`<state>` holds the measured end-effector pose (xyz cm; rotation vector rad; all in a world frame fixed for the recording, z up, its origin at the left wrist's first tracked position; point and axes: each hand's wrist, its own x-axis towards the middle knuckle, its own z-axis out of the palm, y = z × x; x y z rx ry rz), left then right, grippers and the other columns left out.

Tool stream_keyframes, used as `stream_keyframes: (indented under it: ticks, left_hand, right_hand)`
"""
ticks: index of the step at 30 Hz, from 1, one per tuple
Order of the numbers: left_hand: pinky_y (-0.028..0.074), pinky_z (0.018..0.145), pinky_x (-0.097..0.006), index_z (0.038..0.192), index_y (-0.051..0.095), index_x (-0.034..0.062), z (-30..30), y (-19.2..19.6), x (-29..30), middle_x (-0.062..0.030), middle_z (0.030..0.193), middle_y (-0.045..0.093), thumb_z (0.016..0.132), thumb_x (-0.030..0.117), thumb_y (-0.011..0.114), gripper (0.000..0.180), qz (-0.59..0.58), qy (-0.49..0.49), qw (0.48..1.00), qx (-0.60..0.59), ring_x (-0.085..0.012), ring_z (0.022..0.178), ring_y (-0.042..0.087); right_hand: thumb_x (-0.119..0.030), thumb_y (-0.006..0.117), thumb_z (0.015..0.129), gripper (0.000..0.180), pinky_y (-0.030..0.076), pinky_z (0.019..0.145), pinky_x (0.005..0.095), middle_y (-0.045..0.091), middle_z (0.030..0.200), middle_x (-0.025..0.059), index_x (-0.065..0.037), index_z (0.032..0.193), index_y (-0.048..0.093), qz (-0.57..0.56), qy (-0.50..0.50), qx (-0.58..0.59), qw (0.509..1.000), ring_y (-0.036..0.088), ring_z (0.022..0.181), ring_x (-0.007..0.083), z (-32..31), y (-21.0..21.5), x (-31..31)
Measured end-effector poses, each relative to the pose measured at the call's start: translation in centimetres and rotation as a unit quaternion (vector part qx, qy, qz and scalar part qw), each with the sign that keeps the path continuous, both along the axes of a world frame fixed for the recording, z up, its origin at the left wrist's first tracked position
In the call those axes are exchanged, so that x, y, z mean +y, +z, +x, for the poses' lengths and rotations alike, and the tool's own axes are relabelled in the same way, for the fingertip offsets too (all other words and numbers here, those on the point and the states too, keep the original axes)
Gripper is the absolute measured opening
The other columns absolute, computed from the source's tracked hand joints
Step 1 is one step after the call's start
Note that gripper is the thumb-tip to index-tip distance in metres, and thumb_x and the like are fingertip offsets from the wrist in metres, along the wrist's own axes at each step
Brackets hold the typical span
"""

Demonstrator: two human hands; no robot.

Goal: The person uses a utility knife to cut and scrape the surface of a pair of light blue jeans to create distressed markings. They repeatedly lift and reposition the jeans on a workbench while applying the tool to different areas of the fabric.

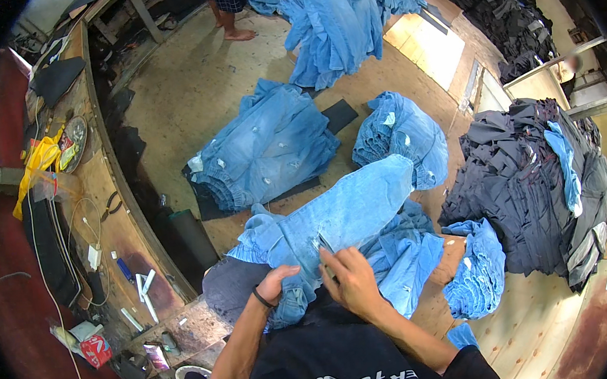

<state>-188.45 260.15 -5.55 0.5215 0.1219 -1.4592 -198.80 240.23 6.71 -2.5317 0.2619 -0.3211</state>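
A light-blue denim garment [352, 198], apparently trousers, lies across my lap, one leg stretched toward the upper right. My left hand [276, 283] grips its near left part, thumb on top and the other fingers mostly hidden by cloth. My right hand [354, 278] is closed around small metal thread snips [325, 244], whose pointed end touches the denim beside a small pale mark. Most of the snips is hidden in my fingers. More blue denim [405, 260] lies under and to the right of the garment.
Blue denim piles [263, 149] and a rolled bundle [401, 136] lie ahead on the floor. A large dark garment heap [522, 183] stands right. At left, a wooden bench [128, 228] holds pliers [110, 206], chalk-like sticks and cables. A barefoot person [231, 6] stands far off.
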Motion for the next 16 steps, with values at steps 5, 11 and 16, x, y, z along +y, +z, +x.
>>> stream_keyframes:
  ticks: [5,11,16]
  left_hand:
    - [0.061,0.09,-0.038,0.126,0.069,-0.007,-0.3,0.3,0.0,-0.0161,0.118,0.076,0.105,0.025,0.057,0.04,0.043,0.003,0.999,-0.019,-0.0248,0.102,0.075]
    - [0.06,0.092,-0.039,0.125,0.069,-0.0088,-0.1,-0.1,0.1,-0.0183,0.119,0.075,0.104,0.024,0.056,0.041,0.039,-0.01,0.999,-0.021,-0.0275,0.103,0.075]
    - [0.058,0.101,-0.043,0.125,0.068,-0.0131,-0.3,-0.9,0.2,-0.0228,0.124,0.074,0.103,0.025,0.057,0.046,0.054,-0.003,0.998,-0.036,-0.0349,0.11,0.074]
  right_hand:
    - [-0.006,0.078,0.085,0.038,0.046,0.069,0.0393,0.056,0.085,0.0104,0.001,0.122,0.069,0.009,0.019,0.016,1.0,0.056,0.079,0.0287,-0.5,0.2,-0.1]
    - [-0.007,0.08,0.085,0.041,0.046,0.068,0.0385,0.058,0.087,0.0092,0.0,0.124,0.07,0.006,0.009,0.016,1.0,0.056,0.079,0.0277,-1.6,0.7,0.3]
    - [-0.01,0.08,0.086,0.045,0.046,0.069,0.0407,0.06,0.089,0.0078,-0.002,0.128,0.069,-0.018,-0.028,0.017,0.999,0.057,0.081,0.0278,-2.4,0.1,0.5]
